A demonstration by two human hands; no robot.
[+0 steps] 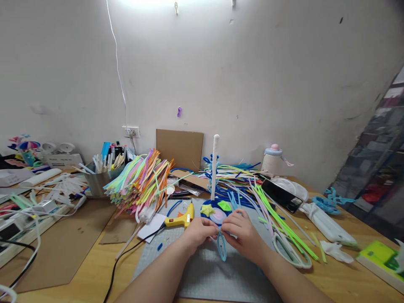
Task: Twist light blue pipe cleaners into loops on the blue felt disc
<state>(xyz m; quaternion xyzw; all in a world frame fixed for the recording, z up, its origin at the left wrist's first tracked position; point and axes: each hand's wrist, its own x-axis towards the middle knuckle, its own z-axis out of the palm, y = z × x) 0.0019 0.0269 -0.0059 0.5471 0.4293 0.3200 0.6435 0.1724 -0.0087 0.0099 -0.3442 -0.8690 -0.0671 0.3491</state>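
Both hands meet over the grey cutting mat, fingers pinched on a light blue pipe cleaner bent into a narrow loop. My left hand grips it from the left, my right hand from the right; the fingertips nearly touch. Just beyond them stands a round blue base with a yellow star, a green star and a pink-and-lilac disc. A white fuzzy post rises from it. To the left of my left hand lies a yellow glue gun.
A big bundle of coloured pipe cleaners and a metal pot stand at left. Scissors, green pipe cleaners, a phone and a bottle are at right. The glue gun's black cord crosses the table.
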